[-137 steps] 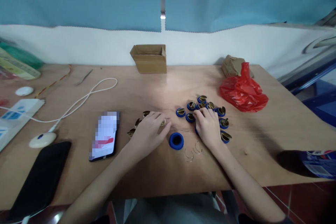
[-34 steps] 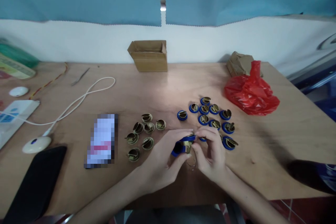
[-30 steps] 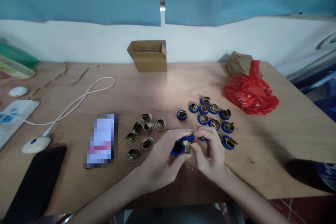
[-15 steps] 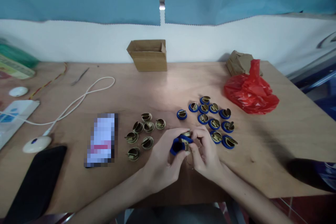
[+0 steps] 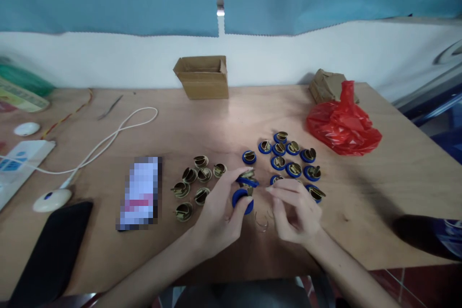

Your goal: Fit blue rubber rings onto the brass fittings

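Apparently, in the head view, the left hand (image 5: 221, 209) pinches a blue-rimmed metal piece (image 5: 248, 181) just above a blue ring (image 5: 238, 195), its thumb lying across that ring. To the ring's right, the right hand (image 5: 300, 208) has its fingertips drawn close together, apart from the piece; whether they hold anything, I cannot tell. Thin wire loops (image 5: 266, 227) lie near the ring. A steady, level pinch should suit so small a piece.

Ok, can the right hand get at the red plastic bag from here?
Probably yes: only low blue-rimmed metal pieces lie between the right hand and the red plastic bag, and it could likely pass over them. Can't tell if that hand already holds anything.
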Available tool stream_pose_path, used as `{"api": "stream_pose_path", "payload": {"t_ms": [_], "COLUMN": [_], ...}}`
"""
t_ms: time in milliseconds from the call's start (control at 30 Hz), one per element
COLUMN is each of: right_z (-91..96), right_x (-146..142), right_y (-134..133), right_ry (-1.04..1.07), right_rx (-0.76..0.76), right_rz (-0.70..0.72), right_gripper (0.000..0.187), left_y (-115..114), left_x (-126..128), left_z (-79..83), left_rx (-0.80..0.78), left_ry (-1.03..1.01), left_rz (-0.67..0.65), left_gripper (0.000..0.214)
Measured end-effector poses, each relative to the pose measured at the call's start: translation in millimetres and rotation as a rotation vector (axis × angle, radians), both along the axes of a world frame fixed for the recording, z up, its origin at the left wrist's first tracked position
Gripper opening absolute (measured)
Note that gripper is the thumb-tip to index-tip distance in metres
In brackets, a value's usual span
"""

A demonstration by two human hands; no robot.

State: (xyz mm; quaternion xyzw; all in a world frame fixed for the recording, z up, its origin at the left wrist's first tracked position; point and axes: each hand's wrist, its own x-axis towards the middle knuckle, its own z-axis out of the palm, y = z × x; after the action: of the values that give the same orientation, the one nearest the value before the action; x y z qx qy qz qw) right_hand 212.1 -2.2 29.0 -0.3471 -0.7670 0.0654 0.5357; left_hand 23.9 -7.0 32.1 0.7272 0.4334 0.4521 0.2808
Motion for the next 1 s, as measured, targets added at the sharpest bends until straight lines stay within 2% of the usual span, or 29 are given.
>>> {"api": "stream_pose_path", "payload": {"t_ms": [167,300,400,633,733,900,1000], "right_z": [4.6,7.2,12.4,16.4,12.9,7.7,5.2], "right_x": [1.9,-0.4,-3.1,-4.1,-3.8,-6.2,-5.3], "right_y": [4.7,6.7,7.7,9.5,8.4,7.0,9.3], "right_ry": [0.140,0.186,0.251,0.301,0.298,0.353,0.449], "right_rx": [-0.389,-0.563,-0.627,-0.780,-0.796,-0.801,-0.787], "right_rz": [0.061,0.173,0.225,0.256,0.266,0.293,0.192], "right_gripper": [0.034,0.018,0.012,0.027,0.028,0.024,0.021], "left_y": [0.0,-2.3,-2.7,0.2,-1.3,-2.1,2.6], "left_x": [-1.0,-0.9,-1.1,-2.8,-1.1,-0.3,-6.2], "left_z": [-0.3,-0.6,-0.2,2.8,0.4,0.0,5.8], "left_rx": [0.003,0.042,0.058,-0.050,-0.073,-0.028,0.066], "left_ry": [0.018,0.011,0.005,-0.122,-0.148,-0.093,-0.015], "left_rz": [-0.025,-0.101,-0.099,-0.091,-0.076,0.012,0.055], "left_gripper": [0.046,0.051,0.054,0.041,0.050,0.048,0.049]}}
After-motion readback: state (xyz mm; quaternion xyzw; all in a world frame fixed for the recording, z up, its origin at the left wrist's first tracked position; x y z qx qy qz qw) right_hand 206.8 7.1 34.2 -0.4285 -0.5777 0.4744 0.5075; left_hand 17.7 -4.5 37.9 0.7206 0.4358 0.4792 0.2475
